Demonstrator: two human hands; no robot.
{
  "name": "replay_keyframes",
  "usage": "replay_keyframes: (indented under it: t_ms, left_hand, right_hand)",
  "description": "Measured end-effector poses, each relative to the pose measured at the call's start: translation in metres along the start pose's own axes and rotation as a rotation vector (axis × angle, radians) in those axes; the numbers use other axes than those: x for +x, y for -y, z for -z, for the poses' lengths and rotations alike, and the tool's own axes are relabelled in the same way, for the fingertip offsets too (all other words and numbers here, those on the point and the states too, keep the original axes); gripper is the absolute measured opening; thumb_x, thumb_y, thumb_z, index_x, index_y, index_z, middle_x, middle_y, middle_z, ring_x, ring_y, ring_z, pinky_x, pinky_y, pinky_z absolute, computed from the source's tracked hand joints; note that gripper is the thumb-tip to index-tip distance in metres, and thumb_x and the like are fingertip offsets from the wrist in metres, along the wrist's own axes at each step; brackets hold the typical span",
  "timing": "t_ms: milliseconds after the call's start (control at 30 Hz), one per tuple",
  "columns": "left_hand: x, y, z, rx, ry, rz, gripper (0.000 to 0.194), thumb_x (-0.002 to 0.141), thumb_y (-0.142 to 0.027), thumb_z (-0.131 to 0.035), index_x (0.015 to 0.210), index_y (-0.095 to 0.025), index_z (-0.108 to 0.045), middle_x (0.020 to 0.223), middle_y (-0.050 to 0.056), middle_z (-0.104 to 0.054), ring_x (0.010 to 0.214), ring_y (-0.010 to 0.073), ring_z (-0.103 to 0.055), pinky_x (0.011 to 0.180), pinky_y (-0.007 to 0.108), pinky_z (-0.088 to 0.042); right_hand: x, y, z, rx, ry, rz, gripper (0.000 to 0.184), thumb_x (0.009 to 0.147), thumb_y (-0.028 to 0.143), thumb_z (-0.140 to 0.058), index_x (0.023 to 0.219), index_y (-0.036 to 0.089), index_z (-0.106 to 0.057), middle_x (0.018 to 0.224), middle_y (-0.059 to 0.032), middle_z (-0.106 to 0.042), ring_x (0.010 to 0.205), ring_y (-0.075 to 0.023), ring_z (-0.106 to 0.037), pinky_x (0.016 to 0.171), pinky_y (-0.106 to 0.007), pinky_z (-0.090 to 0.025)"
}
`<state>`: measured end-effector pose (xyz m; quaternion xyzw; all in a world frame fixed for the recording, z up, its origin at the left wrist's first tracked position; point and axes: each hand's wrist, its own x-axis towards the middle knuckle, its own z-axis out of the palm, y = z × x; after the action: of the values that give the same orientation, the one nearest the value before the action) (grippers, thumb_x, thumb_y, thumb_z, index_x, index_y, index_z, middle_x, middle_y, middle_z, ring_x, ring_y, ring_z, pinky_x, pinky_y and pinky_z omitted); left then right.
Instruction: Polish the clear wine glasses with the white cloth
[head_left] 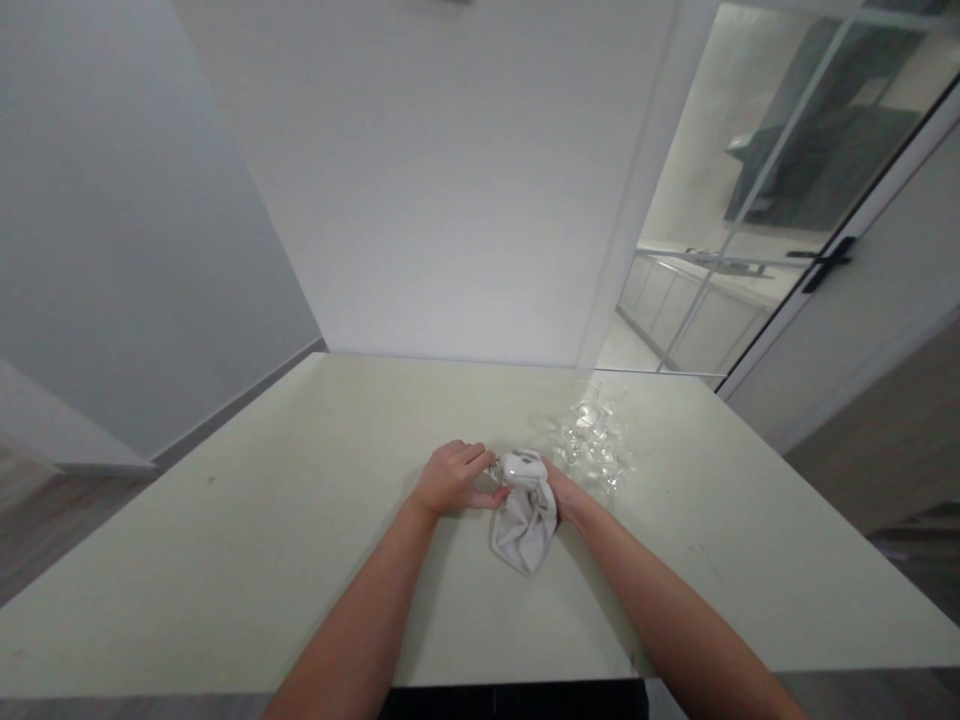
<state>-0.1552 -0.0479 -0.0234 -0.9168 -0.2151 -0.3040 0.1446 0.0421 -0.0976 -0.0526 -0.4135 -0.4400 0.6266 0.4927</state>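
Observation:
Low over the table, a small clear glass (517,466) lies on its side between my hands. My left hand (455,477) is closed, its thumb and fingers pinching the glass's left end. A light grey-white cloth (525,533) covers the right part of the glass and hangs down towards me. Behind the cloth, my right hand (559,490) grips it against the glass; most of its fingers are hidden. Just right of and beyond my right hand stands a cluster of clear stemmed glasses (592,440), several in number and hard to tell apart.
The pale table (262,540) reaches back to a white wall panel (450,200). To the right is a glazed door with a black handle (829,262). Something black (517,700) is at the table's near edge.

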Motion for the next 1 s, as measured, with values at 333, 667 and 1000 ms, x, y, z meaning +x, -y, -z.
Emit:
replay_keyframes:
  t_ms: [333,667,1000]
  left_hand:
    - [0.001,-0.001,-0.002,-0.018,0.048,0.047,0.037,0.079,-0.056,-0.054,0.085,-0.02,-0.061,0.072,0.003,-0.064,0.062,0.016,-0.057,0.061,0.03,-0.039]
    - [0.0,0.0,0.0,-0.011,0.09,-0.008,0.038,0.078,-0.058,-0.056,0.082,-0.02,-0.059,0.072,0.004,-0.062,0.064,0.0163,-0.056,0.06,0.03,-0.037]
    - [0.004,-0.009,0.006,0.058,0.059,-0.069,0.035,0.084,-0.052,-0.05,0.075,-0.019,-0.058,0.066,0.004,-0.057,0.063,0.016,-0.056,0.059,0.031,-0.035]
  right_hand:
    - [-0.001,-0.005,-0.002,0.03,-0.083,0.013,0.025,0.063,0.036,-0.073,0.077,0.015,-0.07,0.064,-0.001,-0.066,0.058,-0.0147,-0.057,0.058,-0.025,-0.045]
    - [0.0,0.0,0.006,-0.11,0.069,0.049,0.02,0.063,0.033,-0.075,0.074,0.017,-0.068,0.07,0.001,-0.064,0.069,-0.015,-0.056,0.062,-0.024,-0.044]
    - [-0.003,-0.003,0.003,-0.023,-0.045,-0.002,0.019,0.06,0.033,-0.075,0.063,0.019,-0.063,0.059,0.0031,-0.056,0.06,-0.0132,-0.047,0.056,-0.024,-0.039]
